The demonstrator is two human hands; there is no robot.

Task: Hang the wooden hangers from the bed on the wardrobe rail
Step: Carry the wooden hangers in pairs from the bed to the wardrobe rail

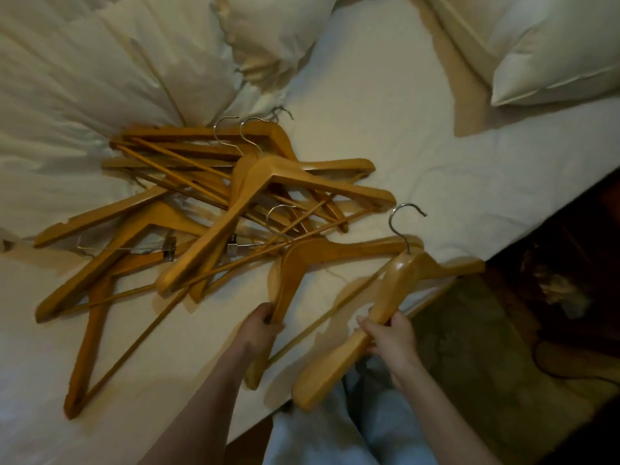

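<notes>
We judge the job barely begun; a tangled pile of honey-coloured wooden hangers (214,203) with metal hooks lies on the white bed sheet (436,162), and no wardrobe rail is in view, so we see nothing hung. Our left hand (263,322) curls its fingers round the lower arm of a first wooden hanger (335,251) at the pile's near edge; our right hand (389,333) grips the arm of a second wooden hanger (385,293) over the bed's edge; both need carrying to the rail, then the rest.

One left hand (260,325), one right hand (389,333), roughly nine wooden hangers (268,176), one bed (436,162).
</notes>
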